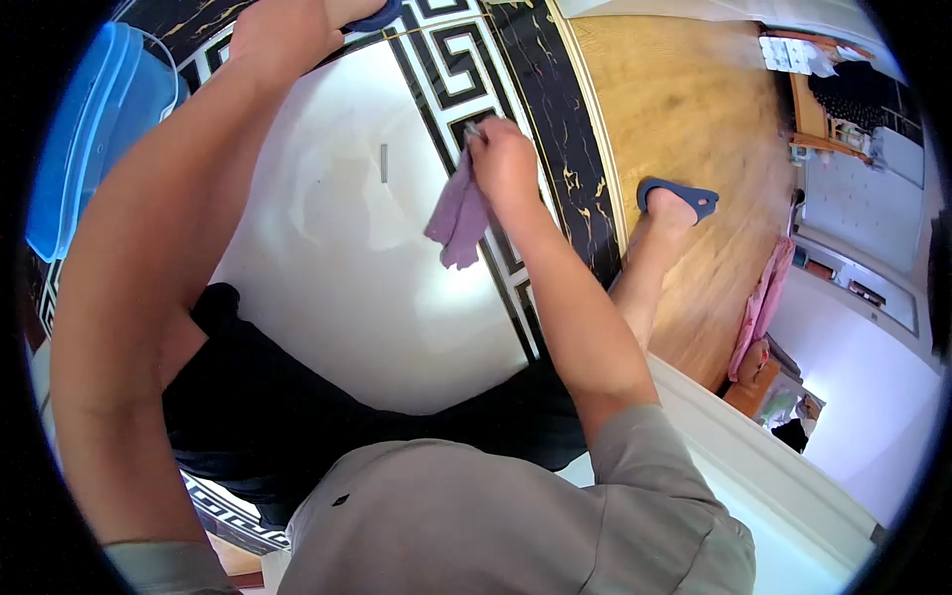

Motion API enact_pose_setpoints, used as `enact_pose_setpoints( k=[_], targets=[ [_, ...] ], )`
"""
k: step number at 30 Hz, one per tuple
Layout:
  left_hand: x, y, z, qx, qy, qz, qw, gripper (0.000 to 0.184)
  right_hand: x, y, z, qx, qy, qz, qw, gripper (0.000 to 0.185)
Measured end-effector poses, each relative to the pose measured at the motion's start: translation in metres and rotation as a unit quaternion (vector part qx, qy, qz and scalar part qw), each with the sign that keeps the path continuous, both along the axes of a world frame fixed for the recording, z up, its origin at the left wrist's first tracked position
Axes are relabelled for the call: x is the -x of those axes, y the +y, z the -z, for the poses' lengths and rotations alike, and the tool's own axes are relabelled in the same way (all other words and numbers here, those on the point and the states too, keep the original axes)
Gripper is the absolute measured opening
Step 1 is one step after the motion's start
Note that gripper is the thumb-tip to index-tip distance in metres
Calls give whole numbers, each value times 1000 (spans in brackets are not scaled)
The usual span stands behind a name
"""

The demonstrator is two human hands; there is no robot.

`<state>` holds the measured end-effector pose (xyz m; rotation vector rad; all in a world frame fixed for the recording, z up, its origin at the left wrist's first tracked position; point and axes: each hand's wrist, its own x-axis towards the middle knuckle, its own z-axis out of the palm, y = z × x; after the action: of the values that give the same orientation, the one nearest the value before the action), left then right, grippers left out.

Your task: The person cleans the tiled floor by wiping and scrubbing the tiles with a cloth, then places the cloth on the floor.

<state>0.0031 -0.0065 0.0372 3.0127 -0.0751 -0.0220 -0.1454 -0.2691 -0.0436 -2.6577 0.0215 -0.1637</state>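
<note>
My right hand (506,164) is closed around a purple cloth (460,218), which hangs from the fingers over the white floor tile (337,238) and its black-and-white key-pattern border (451,64). At the top, my left hand (288,35) lies near a dark blue slipper (377,18); its fingers are mostly cut off or hidden, so what it holds is unclear. A small grey strip (384,164) shows on the tile between the hands.
A blue bucket (84,139) with a handle stands at the upper left. Wooden flooring (684,99) lies to the right, where a foot rests in a dark blue slipper (706,202). Pink fabric (764,302) and furniture are farther right.
</note>
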Motion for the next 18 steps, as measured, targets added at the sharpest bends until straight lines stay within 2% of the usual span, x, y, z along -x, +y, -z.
enact_pose_setpoints(
  k=[2,5,11,14,18],
  targets=[
    [1,-3,-7,-8,22,-5,1000,41,22,-4,-1,-7,-10,0,1000,7],
    [12,-5,-27,-29,40,13,999,21,46,0,-8,-24,31,22,999,8],
    [8,-5,-23,-28,32,14,999,25,49,-4,-11,-58,40,-3,997,8],
    [3,-1,5,-23,-37,5,999,48,44,-8,-12,-54,40,-15,998,10],
    [-1,-4,1,-51,6,12,999,55,28,-1,-9,-53,50,8,997,11]
  ],
)
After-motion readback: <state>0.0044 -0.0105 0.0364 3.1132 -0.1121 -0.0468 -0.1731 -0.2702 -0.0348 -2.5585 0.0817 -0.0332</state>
